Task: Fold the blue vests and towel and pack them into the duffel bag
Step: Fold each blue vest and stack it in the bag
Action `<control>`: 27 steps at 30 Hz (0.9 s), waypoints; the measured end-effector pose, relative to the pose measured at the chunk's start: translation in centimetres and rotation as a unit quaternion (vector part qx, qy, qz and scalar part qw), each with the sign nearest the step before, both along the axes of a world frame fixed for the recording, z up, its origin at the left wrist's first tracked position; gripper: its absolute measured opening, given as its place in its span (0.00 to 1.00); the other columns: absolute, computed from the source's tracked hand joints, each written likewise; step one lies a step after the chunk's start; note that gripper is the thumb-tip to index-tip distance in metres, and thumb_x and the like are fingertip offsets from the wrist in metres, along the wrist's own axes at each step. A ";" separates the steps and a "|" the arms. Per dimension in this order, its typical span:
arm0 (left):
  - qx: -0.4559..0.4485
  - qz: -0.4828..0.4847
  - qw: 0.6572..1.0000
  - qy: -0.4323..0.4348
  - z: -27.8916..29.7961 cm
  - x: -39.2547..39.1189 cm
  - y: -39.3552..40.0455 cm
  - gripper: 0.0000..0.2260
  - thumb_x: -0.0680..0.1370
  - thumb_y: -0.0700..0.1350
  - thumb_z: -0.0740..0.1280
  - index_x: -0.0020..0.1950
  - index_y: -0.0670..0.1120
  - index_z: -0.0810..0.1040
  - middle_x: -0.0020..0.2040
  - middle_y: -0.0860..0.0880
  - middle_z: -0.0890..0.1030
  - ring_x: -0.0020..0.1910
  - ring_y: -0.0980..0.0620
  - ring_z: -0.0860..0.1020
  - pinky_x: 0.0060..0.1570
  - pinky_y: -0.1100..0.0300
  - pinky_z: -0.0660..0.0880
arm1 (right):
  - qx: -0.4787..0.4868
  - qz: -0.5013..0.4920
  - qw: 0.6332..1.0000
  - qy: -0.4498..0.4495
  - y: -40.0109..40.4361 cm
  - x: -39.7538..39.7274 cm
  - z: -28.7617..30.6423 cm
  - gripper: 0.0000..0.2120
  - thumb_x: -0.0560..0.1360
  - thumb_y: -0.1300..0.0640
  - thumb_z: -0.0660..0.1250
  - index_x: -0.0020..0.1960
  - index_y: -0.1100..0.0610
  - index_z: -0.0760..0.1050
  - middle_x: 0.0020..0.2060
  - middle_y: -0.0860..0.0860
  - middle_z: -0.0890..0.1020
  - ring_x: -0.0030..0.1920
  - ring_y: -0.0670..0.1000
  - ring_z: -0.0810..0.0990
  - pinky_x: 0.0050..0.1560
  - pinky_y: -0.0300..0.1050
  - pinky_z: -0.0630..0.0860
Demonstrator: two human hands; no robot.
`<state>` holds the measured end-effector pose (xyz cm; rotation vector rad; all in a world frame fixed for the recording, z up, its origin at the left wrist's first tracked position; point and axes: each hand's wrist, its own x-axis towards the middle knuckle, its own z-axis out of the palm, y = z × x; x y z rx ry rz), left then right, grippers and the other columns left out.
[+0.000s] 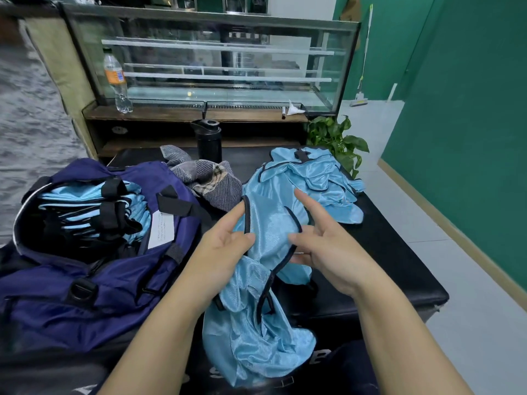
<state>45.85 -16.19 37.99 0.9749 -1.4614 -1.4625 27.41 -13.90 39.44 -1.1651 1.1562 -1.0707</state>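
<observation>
- Head view looks down on a black padded table (399, 252); both bare forearms reach in from below.
- Left hand (225, 246) pinches the dark-trimmed edge of a blue vest (256, 323) between thumb and fingers; the vest hangs crumpled off the table's near edge.
- Right hand (328, 246) holds the same vest's trim — thumb and lower fingers curled on it, index finger stretched out above the fabric.
- More blue vests (319, 178) lie in a loose heap on the table's far right side, just beyond the hands.
- Striped grey towel (208, 178) sits bunched between that heap and the duffel bag (85, 295).
- Navy duffel bag stands open at left; folded vests (85, 206) are stacked inside it.
- Behind the towel — a black bottle (209, 141); farther back a glass display case (222, 61), a clear plastic bottle (118, 81) and a leafy plant (339, 138).
</observation>
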 end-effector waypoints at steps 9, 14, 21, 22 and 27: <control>-0.039 0.001 0.999 -0.005 1.9 1.4 0.0 0.32 0.78 0.32 0.61 0.75 0.59 0.58 0.41 0.47 0.84 0.41 0.44 0.79 0.45 0.51 0.76 | -0.123 -0.006 0.992 0.010 -0.1 -0.3 1.1 0.35 0.69 0.70 0.57 0.62 0.34 0.74 0.67 0.38 0.74 0.67 0.56 0.72 0.61 0.55 0.72; -0.052 0.032 0.998 -0.004 0.8 1.0 0.0 0.27 0.71 0.41 0.68 0.64 0.61 0.65 0.43 0.44 0.83 0.42 0.37 0.76 0.46 0.39 0.73 | -0.131 -0.036 0.990 0.047 0.2 -0.6 0.6 0.36 0.73 0.72 0.57 0.65 0.34 0.71 0.64 0.31 0.73 0.66 0.68 0.65 0.44 0.48 0.70; -0.103 0.030 0.993 -0.058 0.0 1.0 -0.2 0.18 0.76 0.39 0.68 0.52 0.64 0.78 0.33 0.40 0.73 0.26 0.47 0.60 0.30 0.58 0.61 | -0.127 -0.043 0.986 0.096 0.4 -0.4 1.2 0.31 0.72 0.75 0.56 0.57 0.42 0.79 0.54 0.42 0.83 0.58 0.59 0.78 0.56 0.54 0.78; -0.105 0.040 0.991 -0.070 -0.1 1.0 -0.2 0.17 0.77 0.39 0.67 0.52 0.63 0.78 0.30 0.42 0.68 0.26 0.49 0.58 0.29 0.59 0.58 | -0.123 -0.050 0.984 0.115 0.4 -0.5 1.1 0.29 0.73 0.74 0.57 0.56 0.42 0.80 0.53 0.45 0.83 0.59 0.64 0.75 0.58 0.58 0.76; -0.116 0.057 0.986 -0.106 0.1 1.1 -0.2 0.10 0.75 0.43 0.70 0.50 0.59 0.79 0.22 0.52 0.60 0.26 0.50 0.58 0.27 0.61 0.57 | -0.126 -0.047 0.976 0.173 0.6 -0.4 1.3 0.17 0.74 0.61 0.68 0.55 0.41 0.80 0.57 0.61 0.79 0.55 0.59 0.79 0.58 0.52 0.76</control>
